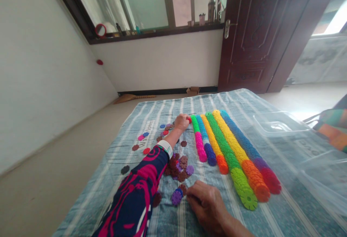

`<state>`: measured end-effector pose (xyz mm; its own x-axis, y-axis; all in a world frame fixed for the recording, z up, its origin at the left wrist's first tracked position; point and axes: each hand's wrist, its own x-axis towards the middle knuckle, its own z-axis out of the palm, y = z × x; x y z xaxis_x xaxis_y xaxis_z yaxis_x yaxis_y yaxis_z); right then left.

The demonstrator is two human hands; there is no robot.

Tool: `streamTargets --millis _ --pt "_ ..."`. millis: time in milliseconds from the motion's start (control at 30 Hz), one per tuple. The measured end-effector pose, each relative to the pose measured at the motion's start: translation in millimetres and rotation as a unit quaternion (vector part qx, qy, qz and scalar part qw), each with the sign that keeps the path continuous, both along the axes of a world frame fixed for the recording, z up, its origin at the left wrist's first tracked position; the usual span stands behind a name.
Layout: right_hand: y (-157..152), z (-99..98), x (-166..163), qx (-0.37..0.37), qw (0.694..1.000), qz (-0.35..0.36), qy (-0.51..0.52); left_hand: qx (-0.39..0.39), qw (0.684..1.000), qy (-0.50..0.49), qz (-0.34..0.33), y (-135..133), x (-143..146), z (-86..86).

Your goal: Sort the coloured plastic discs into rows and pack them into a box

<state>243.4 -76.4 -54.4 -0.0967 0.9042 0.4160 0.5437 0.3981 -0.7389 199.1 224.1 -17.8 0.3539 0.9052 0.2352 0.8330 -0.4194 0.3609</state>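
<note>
Red disc (pixel 189 120) at L hand (pixel 181 122) grip tips, next to green-pink row (pixel 198 137).

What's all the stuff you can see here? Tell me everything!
disc rows: six, rainbow colours, side by side mid-cloth
loose discs: many, maroon, purple, red, pink, blue, left of the rows
cloth: one, blue-grey striped, under everything
clear lid: one, see-through, right of the rows
door: one, dark brown, back right
bottle: one, silvery, on the windowsill
broom: one, tan, on the floor by the wall
left hand: navy-pink sleeve, reaching far, at a red disc
right hand: bare, near, fingertips by a purple disc
</note>
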Motion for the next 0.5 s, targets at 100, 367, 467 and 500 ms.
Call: streamTargets --millis 100,367,467,500 --pt "-0.4 -0.6 0.4 -0.002 1.000 0.001 -0.001 0.012 1.000 0.009 0.014 0.0 -0.6 -2.4" --pt "-1.7 1.5 0.2 -0.009 1.000 0.003 0.001 0.032 0.999 0.024 0.017 -4.8 -5.0 -2.8" --pt "-2.4 1.1 0.8 -0.013 1.000 0.009 0.005 0.029 0.999 0.030 0.009 -5.9 -14.8 1.1" --pt "-2.6 0.3 1.1 -0.015 1.000 0.009 0.005 0.026 0.999 0.034 0.007 -5.8 -21.3 3.3"
